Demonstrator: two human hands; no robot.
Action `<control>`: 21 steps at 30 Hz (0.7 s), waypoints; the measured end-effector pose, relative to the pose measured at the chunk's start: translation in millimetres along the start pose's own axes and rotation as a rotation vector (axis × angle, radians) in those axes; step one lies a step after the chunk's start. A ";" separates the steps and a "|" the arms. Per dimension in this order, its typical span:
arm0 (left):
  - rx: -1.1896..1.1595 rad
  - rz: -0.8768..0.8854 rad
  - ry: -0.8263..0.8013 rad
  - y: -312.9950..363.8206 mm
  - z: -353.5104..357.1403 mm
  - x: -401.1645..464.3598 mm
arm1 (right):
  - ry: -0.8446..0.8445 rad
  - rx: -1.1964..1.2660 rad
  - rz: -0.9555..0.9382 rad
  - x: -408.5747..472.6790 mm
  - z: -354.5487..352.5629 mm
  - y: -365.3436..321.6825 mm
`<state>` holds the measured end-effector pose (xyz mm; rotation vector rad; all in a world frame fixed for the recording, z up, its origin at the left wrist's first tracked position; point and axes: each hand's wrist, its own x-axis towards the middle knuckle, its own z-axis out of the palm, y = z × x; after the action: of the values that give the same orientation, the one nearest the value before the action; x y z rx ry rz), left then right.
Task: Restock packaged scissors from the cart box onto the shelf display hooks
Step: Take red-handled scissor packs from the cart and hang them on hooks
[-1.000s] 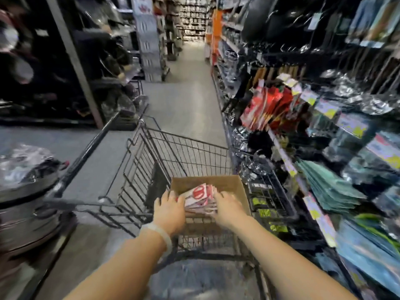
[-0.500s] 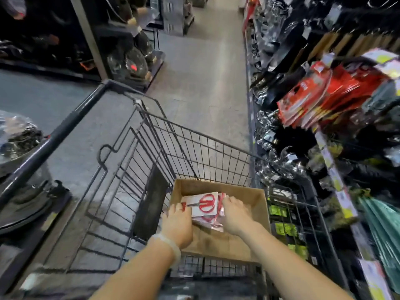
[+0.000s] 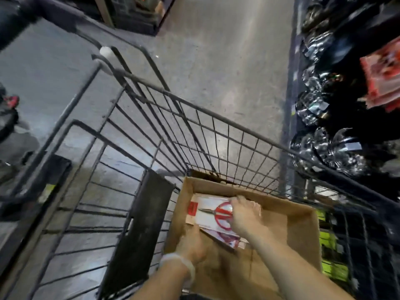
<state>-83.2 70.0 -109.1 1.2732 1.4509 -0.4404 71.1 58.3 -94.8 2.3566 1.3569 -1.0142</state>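
Stock location: packaged scissors lay as a loose stack in the cardboard box, toward its far left corner; the box sat inside the wire cart.
Top pack: white card, red-handled scissors showing, a red label at its left end.
Right hand: I had it laid over the right part of the stack, fingers reaching past the far edge of the packs. The frame was blurred, so I could not tell whether they were curled under that edge or only pressing on top.
Left hand: it was at the near left edge of the stack, a pale band at the wrist. Its fingers were hidden by the back of the hand and the packs, so I could not tell their state.
Destination: red packs hung on the shelving at the far right; the hooks themselves were not clear in the view.
Handling, my judgement: carded packs are light and flat, stiff along the card but apt to bend if taken by one corner. Glossy faces would let the stack fan out and slide, as the lower packs had already splayed toward me.
Recommended hold: both long edges of a small bundle squeezed together, hang-hole ends aligned, thumb on top to stop slipping.
Stage, my judgement: gathering from the box, nothing yet lifted.
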 end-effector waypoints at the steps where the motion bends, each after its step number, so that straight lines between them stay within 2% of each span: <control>1: -0.077 -0.028 -0.019 -2.3 7.1 11.7 | -0.006 0.021 0.002 6.8 5.7 2.3; 4: -0.446 -0.153 -0.082 5.7 20.0 26.3 | 0.009 0.030 -0.002 16.8 19.5 13.4; 8: -0.758 -0.290 -0.107 19.9 39.5 46.7 | 0.099 -0.036 -0.061 19.4 27.8 25.2; 10: -1.012 -0.380 -0.204 26.9 47.4 48.1 | 0.102 0.054 -0.062 18.1 32.1 28.7; 12: -1.183 -0.425 -0.230 26.0 54.6 51.4 | 0.112 0.217 -0.043 16.4 34.8 33.0; 15: -1.156 -0.482 -0.098 12.5 59.9 57.2 | 0.133 0.279 -0.025 17.5 37.3 41.5; 18: -1.107 -0.527 -0.104 3.7 55.4 57.2 | 0.200 0.083 -0.066 27.2 40.8 46.0; 21: -1.055 -0.518 -0.101 -3.4 52.7 60.1 | 0.099 -0.050 -0.052 33.1 35.2 35.1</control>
<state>-50.4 53.0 -180.1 0.0341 1.5706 -0.0214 95.3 43.3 -147.2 2.3748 1.4685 -0.8762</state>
